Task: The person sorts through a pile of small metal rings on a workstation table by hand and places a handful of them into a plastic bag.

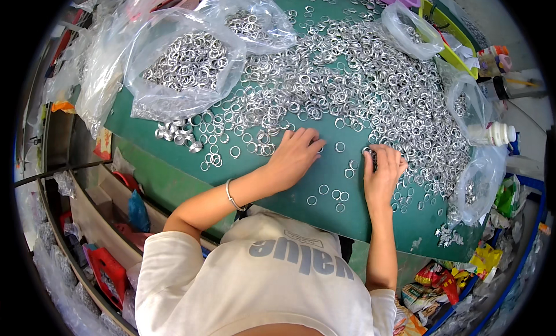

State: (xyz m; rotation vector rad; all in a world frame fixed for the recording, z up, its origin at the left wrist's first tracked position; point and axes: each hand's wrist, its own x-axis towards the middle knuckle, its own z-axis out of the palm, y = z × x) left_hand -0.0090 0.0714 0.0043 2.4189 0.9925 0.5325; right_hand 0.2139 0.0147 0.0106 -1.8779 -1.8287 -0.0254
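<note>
Silver metal rings (414,95) cover much of a green tabletop (272,191), heaped thickly at the back and right. My left hand (294,157) rests palm down at the front edge of the heap, its fingers bent and slightly apart near a few loose rings. Nothing shows in it, though its palm side is hidden. To its right, my right hand (383,171) curls its thumb and fingers around some rings (372,154), partly covered by the fingers. Between and below the hands lie several single rings (340,146), spaced apart. A bangle (233,196) circles my left wrist.
Open clear plastic bags of rings (188,64) stand at the back left; another bag (412,35) lies back right. A white bottle (492,133) is at the right edge. Snack packets (431,284) fill a bin lower right. Shelving with a red container (107,275) stands lower left.
</note>
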